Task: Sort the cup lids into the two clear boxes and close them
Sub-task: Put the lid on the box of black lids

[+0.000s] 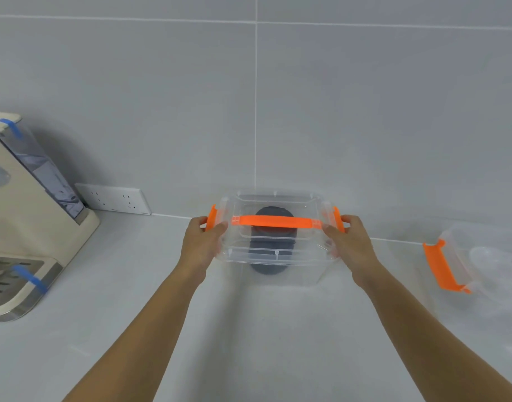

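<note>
Gripping a lidded clear plastic box (pixel 278 250), left hand (pixel 202 245) and right hand (pixel 350 245) clamped on orange latches, dark round lids (pixel 270 268) inside

Both hands on the near clear box (pixel 278 256), lid on, orange carry handle (pixel 273 221) lying flat across the top. Left hand (pixel 204 242) gripping the left end, fingers against the orange side latch (pixel 210 217); right hand (pixel 352 242) clasping the right end at the other latch (pixel 339 219). Dark cup lids (pixel 270 265) stacked inside, seen through the plastic. Off right on the pale counter (pixel 249 343), a second clear box (pixel 487 262) with clear lids (pixel 492 262) inside. Far left, a cream appliance (pixel 22 216) with blue tape; wall socket (pixel 115 198) just behind.
</note>
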`<state>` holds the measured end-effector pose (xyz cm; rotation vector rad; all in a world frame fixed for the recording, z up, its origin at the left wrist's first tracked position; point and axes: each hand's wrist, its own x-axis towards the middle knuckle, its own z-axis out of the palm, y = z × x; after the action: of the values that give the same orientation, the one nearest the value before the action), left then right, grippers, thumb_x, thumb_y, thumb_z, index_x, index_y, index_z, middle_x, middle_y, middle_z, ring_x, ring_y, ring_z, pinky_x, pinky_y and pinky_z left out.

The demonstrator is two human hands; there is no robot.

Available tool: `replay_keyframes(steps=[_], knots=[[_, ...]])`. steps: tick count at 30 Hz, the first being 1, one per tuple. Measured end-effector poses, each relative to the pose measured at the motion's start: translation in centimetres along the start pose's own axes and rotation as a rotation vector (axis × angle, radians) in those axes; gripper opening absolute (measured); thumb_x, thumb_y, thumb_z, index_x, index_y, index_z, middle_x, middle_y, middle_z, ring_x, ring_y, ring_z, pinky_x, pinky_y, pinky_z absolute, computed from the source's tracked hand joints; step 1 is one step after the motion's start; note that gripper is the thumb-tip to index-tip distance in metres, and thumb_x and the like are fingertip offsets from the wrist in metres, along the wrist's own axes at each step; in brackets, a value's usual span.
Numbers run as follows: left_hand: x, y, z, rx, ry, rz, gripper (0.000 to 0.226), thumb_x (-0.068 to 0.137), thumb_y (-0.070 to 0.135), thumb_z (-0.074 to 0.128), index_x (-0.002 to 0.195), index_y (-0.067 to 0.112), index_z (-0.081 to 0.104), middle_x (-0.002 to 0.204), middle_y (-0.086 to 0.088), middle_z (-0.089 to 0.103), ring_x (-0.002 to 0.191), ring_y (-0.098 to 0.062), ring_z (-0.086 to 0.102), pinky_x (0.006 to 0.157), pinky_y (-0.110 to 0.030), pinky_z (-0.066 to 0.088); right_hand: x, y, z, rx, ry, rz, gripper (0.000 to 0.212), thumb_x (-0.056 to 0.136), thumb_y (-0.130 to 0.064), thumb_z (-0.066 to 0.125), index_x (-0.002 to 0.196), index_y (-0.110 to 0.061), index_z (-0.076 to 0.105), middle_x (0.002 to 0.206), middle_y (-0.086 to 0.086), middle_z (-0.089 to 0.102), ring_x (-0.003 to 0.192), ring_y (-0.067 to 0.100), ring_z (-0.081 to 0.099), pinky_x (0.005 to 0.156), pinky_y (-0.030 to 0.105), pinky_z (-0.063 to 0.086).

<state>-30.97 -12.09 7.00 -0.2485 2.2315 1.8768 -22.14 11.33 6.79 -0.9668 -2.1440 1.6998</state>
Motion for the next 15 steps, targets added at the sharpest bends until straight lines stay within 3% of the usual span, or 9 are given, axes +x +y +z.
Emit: replay_keyframes(steps=[4,7,12,15], knots=[[-0.47,0.04,0.27,0.272,0.040,0.169,0.033,0.091,0.033,0.052,0.115,0.011,0.051,0.099,-0.009,0.062,0.086,-0.026,0.063,0.069,-0.035,0.051,-0.64,-0.17,0.07,-0.227,0.025,-0.128,0.035,0.090,-0.037,0.050,0.114,-0.012,0.046,0.098,0.011,0.061,0.089,0.033,0.062,0.082,0.048,0.052],[-0.65,-0.17,0.13,0.489,0.081,0.273,0.027,0.093,0.036,0.044,0.104,0.011,0.049,0.089,-0.009,0.062,0.076,-0.027,0.062,0.064,-0.036,0.049,-1.00,-0.26,0.11,-0.389,0.039,-0.190,0.033,0.094,-0.034,0.042,0.110,-0.006,0.048,0.097,0.015,0.061,0.088,0.035,0.059,0.081,0.045,0.049],[-0.50,0.06,0.23,0.659,0.086,0.357,0.020,0.096,0.027,0.041,0.092,0.008,0.046,0.082,-0.012,0.062,0.068,-0.028,0.059,0.058,-0.036,0.045,-1.04,-0.52,0.13,-0.594,0.059,-0.271,0.030,0.098,-0.025,0.036,0.106,0.001,0.048,0.097,0.021,0.061,0.080,0.034,0.052,0.068,0.035,0.037],[-0.52,0.38,0.30,0.738,0.101,0.400,0.019,0.096,0.023,0.039,0.086,0.008,0.043,0.073,-0.010,0.056,0.056,-0.022,0.049,0.052,-0.032,0.037,-0.78,-0.57,0.33,-0.774,0.062,-0.338,0.033,0.098,-0.020,0.032,0.123,-0.002,0.044,0.101,0.020,0.062,0.086,0.035,0.056,0.068,0.034,0.034]])
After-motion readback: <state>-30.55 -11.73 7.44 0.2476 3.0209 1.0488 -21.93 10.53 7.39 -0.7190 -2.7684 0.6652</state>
